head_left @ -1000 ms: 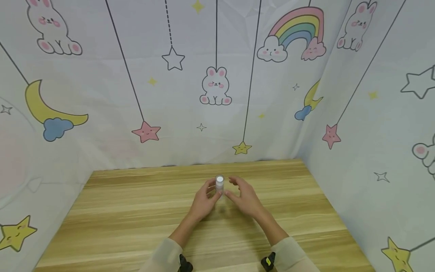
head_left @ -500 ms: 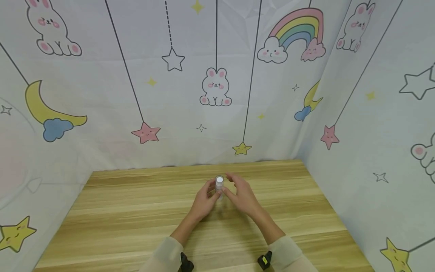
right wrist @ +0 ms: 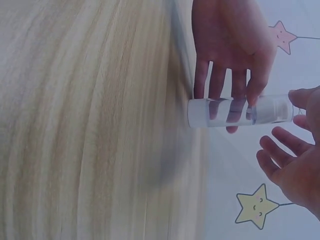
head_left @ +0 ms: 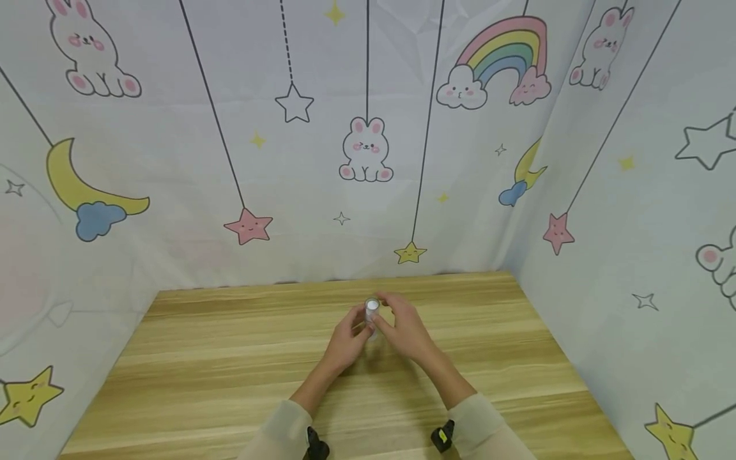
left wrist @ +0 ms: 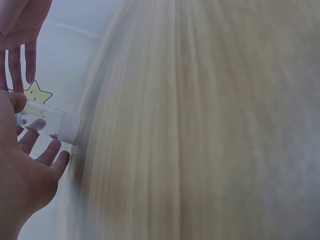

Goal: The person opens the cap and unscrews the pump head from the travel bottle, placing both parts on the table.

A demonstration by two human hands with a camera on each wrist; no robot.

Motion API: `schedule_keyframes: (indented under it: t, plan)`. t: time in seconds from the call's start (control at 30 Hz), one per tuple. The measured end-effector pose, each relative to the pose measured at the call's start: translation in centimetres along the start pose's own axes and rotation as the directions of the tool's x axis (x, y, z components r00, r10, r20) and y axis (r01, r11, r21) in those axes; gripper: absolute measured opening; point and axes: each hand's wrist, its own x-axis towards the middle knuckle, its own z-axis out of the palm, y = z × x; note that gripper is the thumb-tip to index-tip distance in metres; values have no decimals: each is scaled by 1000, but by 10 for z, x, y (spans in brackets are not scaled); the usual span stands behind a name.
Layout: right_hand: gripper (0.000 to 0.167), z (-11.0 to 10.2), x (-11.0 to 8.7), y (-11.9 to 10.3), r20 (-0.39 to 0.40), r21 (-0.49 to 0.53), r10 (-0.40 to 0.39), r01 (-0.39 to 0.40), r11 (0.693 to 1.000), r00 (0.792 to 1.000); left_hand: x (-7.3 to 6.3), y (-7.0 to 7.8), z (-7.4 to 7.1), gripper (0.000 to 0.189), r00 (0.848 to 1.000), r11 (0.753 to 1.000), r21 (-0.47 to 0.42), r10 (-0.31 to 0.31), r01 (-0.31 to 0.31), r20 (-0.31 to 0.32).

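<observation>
Left hand (head_left: 345, 342), at 7 to 8 o'clock of the bottle (head_left: 372, 308), grips its lower body: thumb across the near side, fingers bent round the far side and visible through the clear wall. Right hand (head_left: 407, 331), at 4 o'clock, pinches the upper end between thumb and forefinger; its remaining fingers stand spread off the bottle, per right wrist view. Bottle: slim, transparent, white section (right wrist: 198, 113) at the lower end, whitish top, held upright. Position: far half of the wood-grain tabletop (head_left: 241, 383), close to 12 o'clock of its middle. Whether the base touches the surface, cannot tell. Pale sleeves: left (head_left: 280, 434) at 7 o'clock of the bottle, right (head_left: 484, 427) between 4 and 5. Black wrist device (head_left: 317, 444) beside the left cuff, at 7; another (head_left: 441, 437) beside the right, at 5. Backdrop, a printed cloth (head_left: 310, 249): rabbit (head_left: 367, 152) at 12 o'clock from the bottle, rainbow (head_left: 506, 54) at 1, pink star (head_left: 249, 227) at 10.
</observation>
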Motion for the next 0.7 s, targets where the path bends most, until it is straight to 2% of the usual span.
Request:
schedule_keyframes:
  t: [0.47,0.7]
  plan:
    - [45,1,5,-4,51,16,11,-12,1000,999,3,-7,2,48,999,999,-30,24,-23,29]
    - [44,0,9,-3,68,0,-11,11,1000,998,3,-3,3,46,999,999,-38,18,-17,40]
